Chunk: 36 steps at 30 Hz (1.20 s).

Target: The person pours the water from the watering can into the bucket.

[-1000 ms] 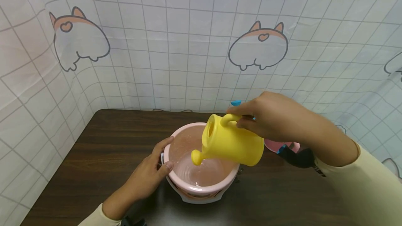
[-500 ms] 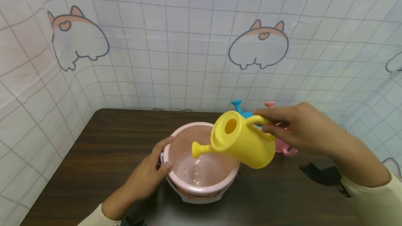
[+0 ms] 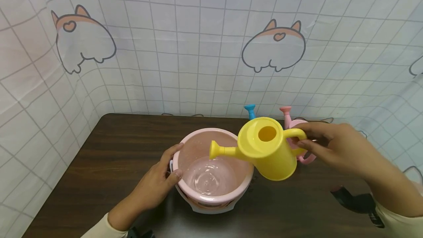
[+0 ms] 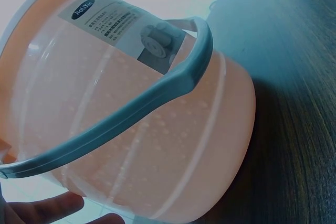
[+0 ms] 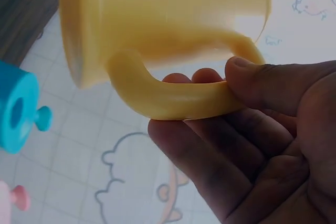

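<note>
A pink bucket (image 3: pixel 211 198) with shallow, rippled water in its bottom stands on the dark wooden table. My left hand (image 3: pixel 155 184) holds its left rim, the thumb and a finger lying on the edge. The left wrist view shows the bucket's outer wall (image 4: pixel 131 145), its grey-blue handle and a few of my fingertips. A yellow watering can (image 3: pixel 274 157), nearly upright, hangs above the bucket's right rim with its spout over the inside. My right hand (image 3: pixel 337 146) grips the can's handle (image 5: pixel 178 100), thumb on one side and fingers on the other.
Behind the yellow can stand a blue watering can (image 5: pixel 18 108), mostly hidden in the head view, and a pink watering can (image 3: pixel 286 115). A white sheet with a grid pattern (image 3: pixel 198 47) hangs behind the table (image 3: pixel 115 150).
My right hand has moved right and tipped the yellow watering can back from a forward tilt to nearly upright. The pink can has come into fuller view. My left hand stays on the rim.
</note>
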Tool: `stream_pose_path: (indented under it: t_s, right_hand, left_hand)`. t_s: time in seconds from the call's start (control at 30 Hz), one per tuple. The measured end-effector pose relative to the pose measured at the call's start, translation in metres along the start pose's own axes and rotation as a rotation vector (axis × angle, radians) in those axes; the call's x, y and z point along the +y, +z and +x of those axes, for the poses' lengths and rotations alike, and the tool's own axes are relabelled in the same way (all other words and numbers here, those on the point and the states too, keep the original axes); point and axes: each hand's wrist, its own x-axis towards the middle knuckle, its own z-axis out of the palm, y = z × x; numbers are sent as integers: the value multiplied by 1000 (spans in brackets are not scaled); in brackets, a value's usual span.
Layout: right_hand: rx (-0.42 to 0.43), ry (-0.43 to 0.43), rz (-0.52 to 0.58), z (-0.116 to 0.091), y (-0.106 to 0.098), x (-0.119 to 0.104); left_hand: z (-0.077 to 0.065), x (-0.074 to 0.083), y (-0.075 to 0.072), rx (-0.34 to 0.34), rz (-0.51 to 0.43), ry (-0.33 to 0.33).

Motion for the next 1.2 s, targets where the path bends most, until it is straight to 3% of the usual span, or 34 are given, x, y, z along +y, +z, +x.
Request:
stream_pose_path:
  t_s: [0.4,0.63,0.8,0.97,1.07,1.2]
  right_hand:
    - [100,163,-135,-47,17,19]
    - [176,276,8,-74,23,29]
    - [262,371,22,-94,15,39]
    - [374,330,65,-108,8,50]
    - [431,264,156,-115,5,60]
    - [484,201,366,-119,0,73]
  left_hand:
    - [0,-2,0,5,6,10]
    - [-1,-3,1,-2,2,-1]
    - [-1,-2,1,-3,-11,-2]
    - [-1,-3,1,2,-14,4]
    - [-1,-3,1,-3,-14,-2]
    - [-1,-3,1,-5,-12,-1]
